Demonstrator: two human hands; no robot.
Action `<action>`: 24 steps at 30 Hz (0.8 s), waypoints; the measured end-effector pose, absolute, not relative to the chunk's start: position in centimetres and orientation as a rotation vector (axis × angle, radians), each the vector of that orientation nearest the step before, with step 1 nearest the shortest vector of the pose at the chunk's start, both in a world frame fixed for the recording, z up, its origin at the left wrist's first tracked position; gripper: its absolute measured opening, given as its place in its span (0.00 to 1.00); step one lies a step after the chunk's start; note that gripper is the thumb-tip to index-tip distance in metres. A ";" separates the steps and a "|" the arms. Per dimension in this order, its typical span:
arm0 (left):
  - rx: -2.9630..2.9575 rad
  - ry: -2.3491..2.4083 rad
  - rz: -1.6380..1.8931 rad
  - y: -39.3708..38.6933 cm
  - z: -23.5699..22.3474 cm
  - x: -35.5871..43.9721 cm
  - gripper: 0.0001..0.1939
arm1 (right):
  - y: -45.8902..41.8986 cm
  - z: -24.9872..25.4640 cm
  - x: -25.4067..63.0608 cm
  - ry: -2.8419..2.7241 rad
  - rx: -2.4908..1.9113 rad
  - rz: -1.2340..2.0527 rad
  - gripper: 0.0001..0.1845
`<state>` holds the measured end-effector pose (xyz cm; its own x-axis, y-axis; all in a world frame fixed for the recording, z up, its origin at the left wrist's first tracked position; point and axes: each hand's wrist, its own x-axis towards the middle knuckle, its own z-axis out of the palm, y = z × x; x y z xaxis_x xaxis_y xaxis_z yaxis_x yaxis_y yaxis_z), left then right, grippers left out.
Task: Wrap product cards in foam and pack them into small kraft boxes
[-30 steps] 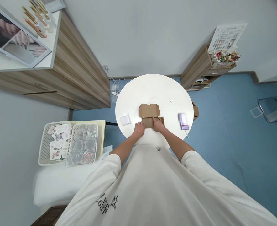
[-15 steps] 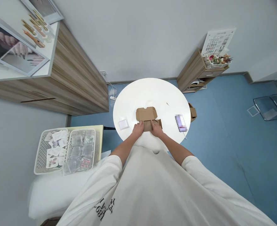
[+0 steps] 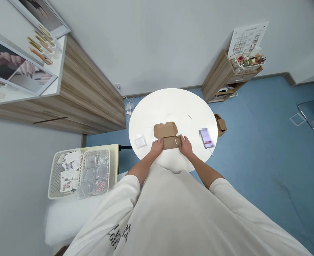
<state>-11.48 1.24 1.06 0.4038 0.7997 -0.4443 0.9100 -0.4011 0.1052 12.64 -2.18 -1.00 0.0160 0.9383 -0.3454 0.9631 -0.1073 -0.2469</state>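
Note:
A small brown cardboard box (image 3: 167, 135) lies on the round white table (image 3: 173, 103), its lid standing open toward the far side. My left hand (image 3: 157, 146) grips the box's near left corner with curled fingers. My right hand (image 3: 185, 145) is closed on the box's right end. A small clear packet (image 3: 140, 141) lies just left of my left hand. A phone (image 3: 206, 138) rests on the table to the right of my right hand.
A mesh tray with cards and clear plastic nail cases (image 3: 82, 172) sits at lower left. A wooden cabinet (image 3: 74, 92) stands left, a low wooden shelf with a basket (image 3: 234, 71) at the back right. Another small cardboard box (image 3: 221, 125) is beside the table's right edge.
My right hand has slid from the top middle of the box out to its right end. The side flap that stuck out on the right is now folded in. The left hand stays put.

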 end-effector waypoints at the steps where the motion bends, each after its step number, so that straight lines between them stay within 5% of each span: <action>1: 2.326 1.486 -0.474 1.3 1.0 -11.4 0.45 | -1.9 -1.1 12.4 2.053 2.201 -0.682 0.44; 16: 2.316 1.481 -0.496 1.3 1.7 -11.3 0.46 | -0.7 0.1 11.5 2.037 2.077 -0.827 0.26; 24: 2.290 1.467 -0.401 1.6 0.9 -11.8 0.47 | -1.1 2.4 9.9 2.182 1.996 -0.775 0.38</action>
<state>-11.81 1.58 0.93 0.4114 0.7994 -0.4378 0.9110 -0.3763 0.1689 9.89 -1.07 2.35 -0.1451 0.9091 -0.3905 0.9518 0.0204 -0.3061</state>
